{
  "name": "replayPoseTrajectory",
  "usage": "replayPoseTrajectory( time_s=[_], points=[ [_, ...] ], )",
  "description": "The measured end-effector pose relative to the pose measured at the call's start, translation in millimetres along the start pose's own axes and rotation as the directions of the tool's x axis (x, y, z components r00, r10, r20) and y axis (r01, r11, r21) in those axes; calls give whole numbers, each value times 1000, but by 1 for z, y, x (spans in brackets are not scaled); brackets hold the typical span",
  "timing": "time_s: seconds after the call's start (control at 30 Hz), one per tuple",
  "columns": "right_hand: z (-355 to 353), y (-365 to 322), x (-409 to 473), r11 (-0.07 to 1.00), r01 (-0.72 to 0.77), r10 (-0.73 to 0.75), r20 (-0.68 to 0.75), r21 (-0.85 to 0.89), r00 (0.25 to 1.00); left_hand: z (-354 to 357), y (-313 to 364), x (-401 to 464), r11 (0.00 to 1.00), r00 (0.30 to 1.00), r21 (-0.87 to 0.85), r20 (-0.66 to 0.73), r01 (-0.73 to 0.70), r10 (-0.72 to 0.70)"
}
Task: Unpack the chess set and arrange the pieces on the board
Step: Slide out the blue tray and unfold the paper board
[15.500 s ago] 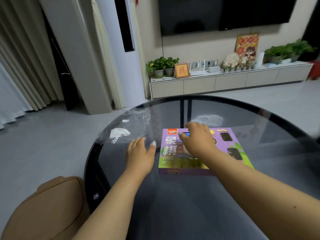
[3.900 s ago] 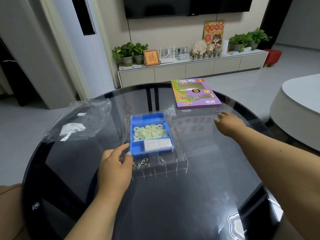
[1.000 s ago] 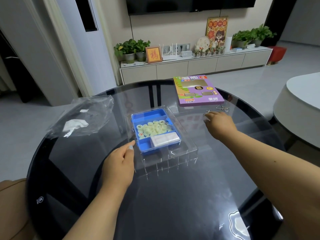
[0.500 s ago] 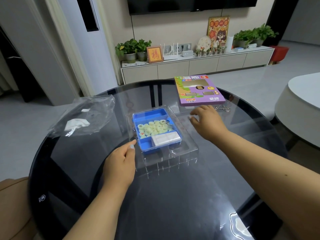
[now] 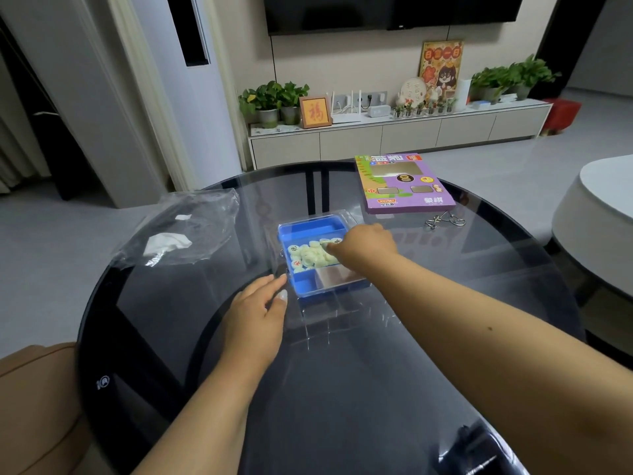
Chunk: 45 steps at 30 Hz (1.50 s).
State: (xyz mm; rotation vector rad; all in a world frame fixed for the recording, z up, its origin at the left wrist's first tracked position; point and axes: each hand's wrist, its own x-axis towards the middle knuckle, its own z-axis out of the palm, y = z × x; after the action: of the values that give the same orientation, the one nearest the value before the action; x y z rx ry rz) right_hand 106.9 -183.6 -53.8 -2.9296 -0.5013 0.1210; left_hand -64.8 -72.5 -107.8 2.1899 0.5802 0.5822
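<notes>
Right hand [image 5: 364, 246] is over the blue tray [image 5: 303, 285], fingertips down among the pale round chess pieces [image 5: 310, 257] — whether it grips one, I cannot tell. Left hand [image 5: 257, 311] lies flat and loose on the glass table [image 5: 342, 389], fingers touching the clear plastic insert [image 5: 337, 315] that cradles the tray. Beyond, the purple box [image 5: 404, 185] sits at the far edge, wire puzzles [image 5: 443, 219] just beside it. A crumpled plastic bag [image 5: 185, 231] lies off left.

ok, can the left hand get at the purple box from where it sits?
Probably not without shifting: the left hand rests near the blue tray, which, with the right hand, lies between it and the far purple box.
</notes>
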Motion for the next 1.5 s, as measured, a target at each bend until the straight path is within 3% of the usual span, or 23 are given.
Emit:
replayPoseTrajectory(
  time_s=[0.13,0.23,0.37,0.5,0.7,0.9,1.0,1.1,1.23,1.37,1.43,1.5],
  points=[
    [1,-7,8,984,-92,83,60,155,995,2,-5,3,1000,1000,11,-7,-14,14],
    [7,-17,6,972,-87,89,-2,218,996,4,-6,3,999,1000,40,3,-27,27],
    [3,-16,6,998,-69,70,-43,10,997,3,-4,1,998,999,51,3,-39,38],
    [-3,-15,9,997,-59,60,21,-42,998,3,-6,2,998,999,48,16,-38,37],
    [-10,0,18,949,-183,158,117,257,981,3,-8,3,999,999,38,5,-33,33],
    [-20,3,13,764,-154,158,49,627,986,2,-4,1,999,999,-32,-29,-20,20],
    [-29,3,7,680,-45,135,-64,732,989,-3,4,-2,980,990,-200,-139,-7,-21],
    [-41,-8,-7,602,20,76,-82,798,994,-8,7,-6,893,973,-450,-208,-2,-103],
    [-31,-29,-27,551,8,-64,32,834,997,-10,11,-6,614,985,-787,-45,67,-166],
    [-23,-31,-25,525,18,-144,68,851,987,-18,16,-3,431,969,-895,4,113,-246],
    [-29,-22,-13,618,85,-87,-39,782,995,-23,11,-1,347,948,-928,20,137,-318],
    [-30,-10,1,808,123,-54,-135,576,989,-26,8,1,280,925,-950,25,140,-378]
  ],
)
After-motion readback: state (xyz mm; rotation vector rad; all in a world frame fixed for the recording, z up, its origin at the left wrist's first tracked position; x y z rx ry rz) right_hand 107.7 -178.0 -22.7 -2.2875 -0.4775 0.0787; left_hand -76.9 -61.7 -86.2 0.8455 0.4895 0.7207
